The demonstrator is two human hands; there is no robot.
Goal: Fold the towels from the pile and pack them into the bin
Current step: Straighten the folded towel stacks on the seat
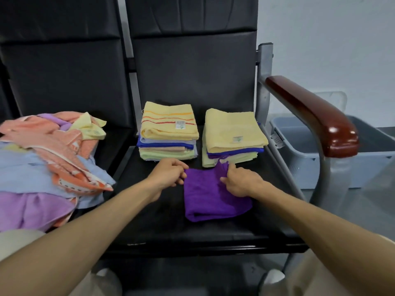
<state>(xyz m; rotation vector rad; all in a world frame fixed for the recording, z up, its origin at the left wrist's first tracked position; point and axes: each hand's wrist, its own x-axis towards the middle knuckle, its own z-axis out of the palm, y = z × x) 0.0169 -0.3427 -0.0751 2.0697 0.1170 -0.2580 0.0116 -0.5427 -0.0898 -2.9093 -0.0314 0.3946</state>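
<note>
My left hand (168, 174) pinches the far left corner of the small, soft purple terry towel (210, 197) with curled fingers. My right hand (241, 182) pinches a raised fold at its far right edge, thumb against fingers. The towel lies between my 2 hands on the black padded seat (162, 218), already folded at least once, with its thick folded edge toward me. Just beyond my fingers stand 2 stacks of folded towels, the one with a striped yellow towel on top (168, 133) ahead of my left hand and the one with a plain yellow towel on top (233, 135) ahead of my right hand. The loose pile of orange, lilac and blue towels (49, 159) is well to the left of my left hand. The grey plastic bin (299, 154) is to the right of my right hand, behind the brown armrest (314, 116). I judge this cloth light, limp and not slippery, so it will sag and open if I lift it by 1 point. Better to hold both corners and keep the layers together.
</note>
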